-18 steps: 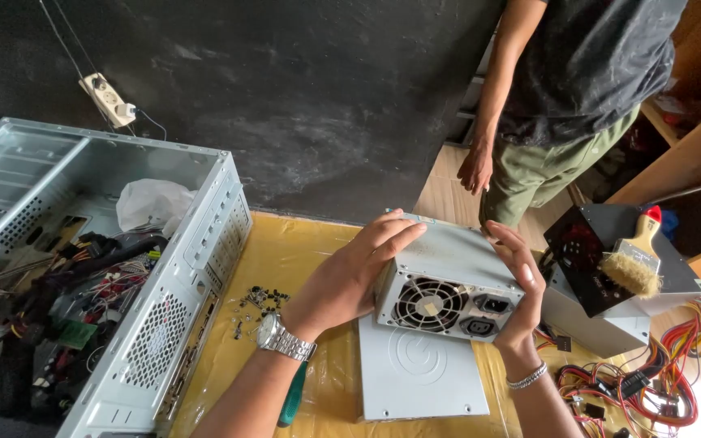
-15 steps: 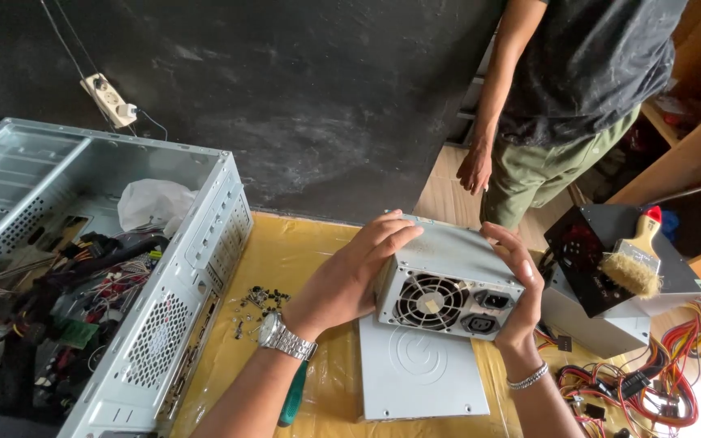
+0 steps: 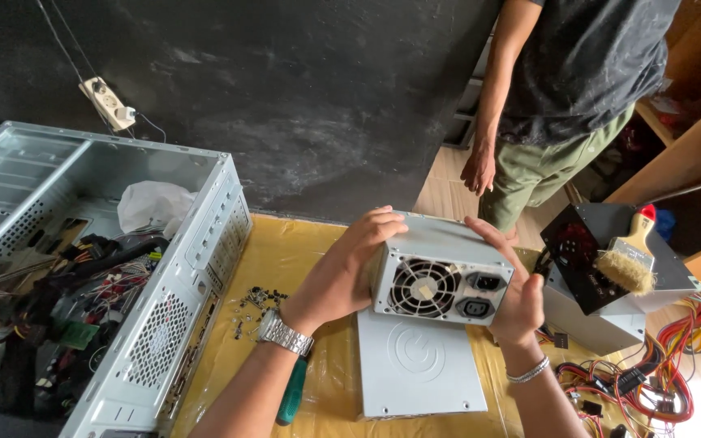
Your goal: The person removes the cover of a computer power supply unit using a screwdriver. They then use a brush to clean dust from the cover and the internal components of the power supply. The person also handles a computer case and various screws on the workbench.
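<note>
Hands grip a grey computer power supply (image 3: 441, 268) from both sides, lifted above the yellow-covered table (image 3: 285, 251) with its fan grille facing the camera, as if for inspection. Left hand (image 3: 350, 264) clamps its left side, right hand (image 3: 517, 296) cups its right end. Below it lies a flat grey cover panel (image 3: 419, 373); left of it stands an open computer case (image 3: 123, 268); behind it, another person (image 3: 561, 97) waits.

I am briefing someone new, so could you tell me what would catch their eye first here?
The grey power supply unit held up at centre between the left hand and right hand, fan facing the camera. At left lies an open computer case full of cables; at right, a paintbrush rests on another unit.
</note>
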